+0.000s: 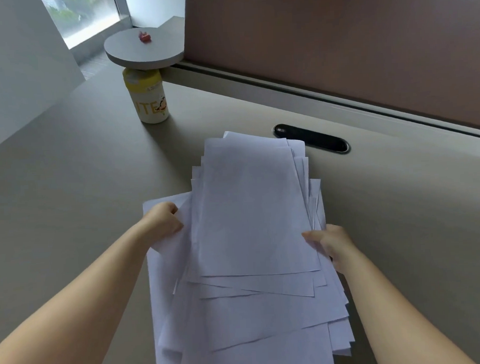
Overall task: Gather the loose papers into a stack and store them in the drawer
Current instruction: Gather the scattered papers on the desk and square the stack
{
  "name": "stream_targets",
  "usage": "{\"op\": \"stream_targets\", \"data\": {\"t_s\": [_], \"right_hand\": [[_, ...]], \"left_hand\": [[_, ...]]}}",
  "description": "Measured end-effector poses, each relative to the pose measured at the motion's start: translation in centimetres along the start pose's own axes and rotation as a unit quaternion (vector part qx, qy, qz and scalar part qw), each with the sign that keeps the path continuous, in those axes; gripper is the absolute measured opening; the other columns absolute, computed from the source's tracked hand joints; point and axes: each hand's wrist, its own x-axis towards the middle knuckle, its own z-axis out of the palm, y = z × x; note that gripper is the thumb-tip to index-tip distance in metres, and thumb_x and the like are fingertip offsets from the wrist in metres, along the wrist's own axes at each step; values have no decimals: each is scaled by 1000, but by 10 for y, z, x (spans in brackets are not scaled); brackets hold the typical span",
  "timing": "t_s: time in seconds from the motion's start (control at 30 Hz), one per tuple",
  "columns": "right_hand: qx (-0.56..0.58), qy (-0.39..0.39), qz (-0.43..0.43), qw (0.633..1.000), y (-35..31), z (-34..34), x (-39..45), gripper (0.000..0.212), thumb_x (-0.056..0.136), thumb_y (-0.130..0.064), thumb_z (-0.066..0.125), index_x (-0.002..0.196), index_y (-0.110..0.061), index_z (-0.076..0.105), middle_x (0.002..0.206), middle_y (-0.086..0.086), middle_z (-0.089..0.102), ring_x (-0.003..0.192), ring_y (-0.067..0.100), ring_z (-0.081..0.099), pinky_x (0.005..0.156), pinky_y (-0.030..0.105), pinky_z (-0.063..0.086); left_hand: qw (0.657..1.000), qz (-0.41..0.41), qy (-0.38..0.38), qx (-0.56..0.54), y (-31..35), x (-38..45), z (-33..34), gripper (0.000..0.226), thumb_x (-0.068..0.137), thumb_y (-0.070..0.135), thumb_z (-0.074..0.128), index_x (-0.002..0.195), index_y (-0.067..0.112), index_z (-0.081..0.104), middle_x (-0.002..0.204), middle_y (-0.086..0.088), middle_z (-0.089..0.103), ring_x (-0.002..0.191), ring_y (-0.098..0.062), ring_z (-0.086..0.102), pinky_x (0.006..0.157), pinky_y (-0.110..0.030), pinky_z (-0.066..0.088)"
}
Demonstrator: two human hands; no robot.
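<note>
Nearest the camera, two bare forearms reached in from the bottom corners. Between them lay the papers (246,236), a rough pile of white sheets fanned at odd angles, corners poking out on every side, running from the near edge of the view out toward the middle of the worktop (68,175).

The left hand (163,221) sat at the left edge of the pile, fingers curled in and pinching the side of a sheet, which lifted and bent slightly under the grip. The right hand (332,244) was on the right edge, thumb lying on top of the upper sheets and the other fingers tucked under the fanned edges, so it clasped that side of the pile. How many sheets each hand held, I could not tell.

The top sheet lay fairly straight and lengthwise, while those beneath it skewed left and right.

Just beyond the far right corner of the pile, a dark oval cable slot (311,138) was set into the worktop, touching or nearly touching the papers' far edge. Farther off to the left stood a white jar (147,99) with a yellow lid and yellow lettering, upright, well apart from the papers.

Behind the jar a round grey side table (142,50) carried a small red object (144,37), too blurred to identify. A brown partition panel (337,40) ran along the far edge of the worktop.
</note>
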Motion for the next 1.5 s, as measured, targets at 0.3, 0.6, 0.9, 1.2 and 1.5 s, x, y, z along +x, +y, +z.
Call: {"op": "stream_targets", "data": {"t_s": [0.3, 0.6, 0.9, 1.2, 1.5], "right_hand": [[14, 43, -68, 997, 7, 5, 8, 16, 83, 9, 53, 76, -4, 56, 80, 7, 59, 61, 10, 62, 61, 13, 53], [33, -34, -92, 995, -11, 29, -4, 18, 82, 12, 54, 72, -4, 56, 61, 2, 65, 29, -3, 53, 36, 12, 45], [-108, -86, -118, 983, 0, 64, -12, 23, 80, 12, 55, 102, 12, 60, 87, 12, 62, 34, -1, 56, 43, 15, 49], [-214, -59, -133, 966, -3, 92, -10, 27, 74, -10, 61, 98, 2, 58, 127, 19, 51, 104, 40, 58, 94, 48, 49], [-61, -69, -59, 994, -9, 108, -21, 64, 78, -7, 67, 130, 10, 35, 130, 18, 50, 116, 35, 52, 102, 44, 42]], "left_hand": [[982, -23, 39, -182, -4, -9, 4, 33, 86, 3, 49, 55, 12, 45, 58, -6, 42, 52, -19, 37, 50, -23, 29], [928, -105, -192, -300, -46, -61, -13, 25, 87, -1, 37, 75, 1, 59, 59, -10, 65, 43, -20, 63, 45, -24, 52], [897, -155, -181, -373, -75, -91, 0, 63, 90, 42, 22, 63, 6, 65, 54, -7, 65, 44, -20, 58, 49, -22, 46], [933, -97, 93, -333, -76, -84, 25, 76, 46, 47, 62, 107, 3, 63, 125, -20, 59, 113, -39, 58, 98, -49, 48], [867, -149, 86, -467, -60, -80, 11, 58, 86, 14, 59, 134, -5, 32, 126, -15, 49, 117, -35, 52, 89, -37, 42]]}}
